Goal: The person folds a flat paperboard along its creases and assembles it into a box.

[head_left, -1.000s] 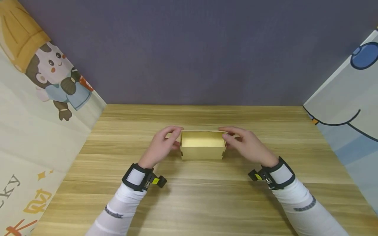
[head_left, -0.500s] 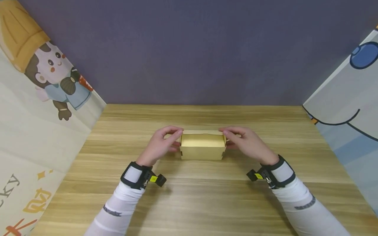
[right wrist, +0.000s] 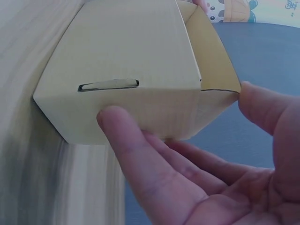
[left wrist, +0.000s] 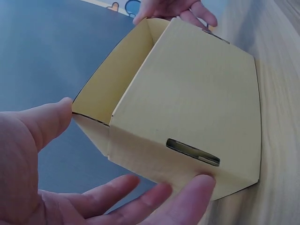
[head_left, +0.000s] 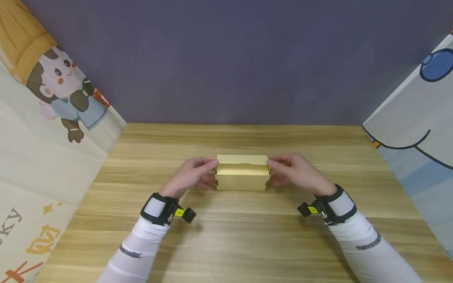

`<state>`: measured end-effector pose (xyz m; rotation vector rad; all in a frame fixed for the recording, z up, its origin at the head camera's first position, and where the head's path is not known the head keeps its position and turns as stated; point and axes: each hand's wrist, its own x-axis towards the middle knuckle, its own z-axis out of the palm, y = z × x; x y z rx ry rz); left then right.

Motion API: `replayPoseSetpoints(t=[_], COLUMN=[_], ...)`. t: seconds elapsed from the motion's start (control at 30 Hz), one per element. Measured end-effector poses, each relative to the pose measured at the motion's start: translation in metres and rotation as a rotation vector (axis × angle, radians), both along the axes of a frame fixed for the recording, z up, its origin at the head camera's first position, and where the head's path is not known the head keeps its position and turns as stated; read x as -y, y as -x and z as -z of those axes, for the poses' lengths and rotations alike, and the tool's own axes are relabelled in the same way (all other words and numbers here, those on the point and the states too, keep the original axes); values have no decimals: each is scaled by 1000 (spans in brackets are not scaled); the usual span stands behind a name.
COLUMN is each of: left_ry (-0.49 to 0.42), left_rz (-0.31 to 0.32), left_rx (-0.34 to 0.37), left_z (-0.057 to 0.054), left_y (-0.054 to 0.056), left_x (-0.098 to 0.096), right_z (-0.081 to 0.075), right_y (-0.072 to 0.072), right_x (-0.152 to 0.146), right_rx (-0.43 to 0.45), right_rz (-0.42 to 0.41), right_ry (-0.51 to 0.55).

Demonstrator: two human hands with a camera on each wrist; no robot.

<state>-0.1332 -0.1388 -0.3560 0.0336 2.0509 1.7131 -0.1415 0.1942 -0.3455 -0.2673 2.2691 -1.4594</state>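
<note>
A small tan cardboard box (head_left: 242, 182) stands on the table, its lid (head_left: 242, 159) tilted forward over the opening with a gap left at the front. At the box's left end, my left hand (head_left: 189, 176) has its thumb on the lid's corner, its other fingers bent along the end panel. My right hand (head_left: 296, 173) mirrors this at the right end, with the thumb (right wrist: 262, 105) at the lid's corner and fingers against the side. Slots show near the panel edges in both wrist views. Little of the box's inside shows.
The wood-grain table (head_left: 240, 236) runs back to a dark blue-grey wall panel (head_left: 240, 63). A printed cartoon cloth (head_left: 42, 157) hangs at left and another (head_left: 417, 118) at right. Each wrist wears a strapped camera.
The lid has swung forward and down, showing more of its top and narrowing the opening. Both thumbs have followed it onto its corners. The box has stayed in place.
</note>
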Motion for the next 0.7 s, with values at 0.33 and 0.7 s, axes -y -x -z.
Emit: replayPoseSetpoints(t=[0.33, 0.7], left_ry=[-21, 16], left_rz=[73, 78], left_rx=[18, -10], left_z=[8, 10], left_y=[-2, -1], left_x=[6, 6], right_z=[7, 11], right_y=[-2, -4], right_x=[-1, 1], right_rx=[69, 41], right_rz=[-33, -23], right_ry=[50, 57])
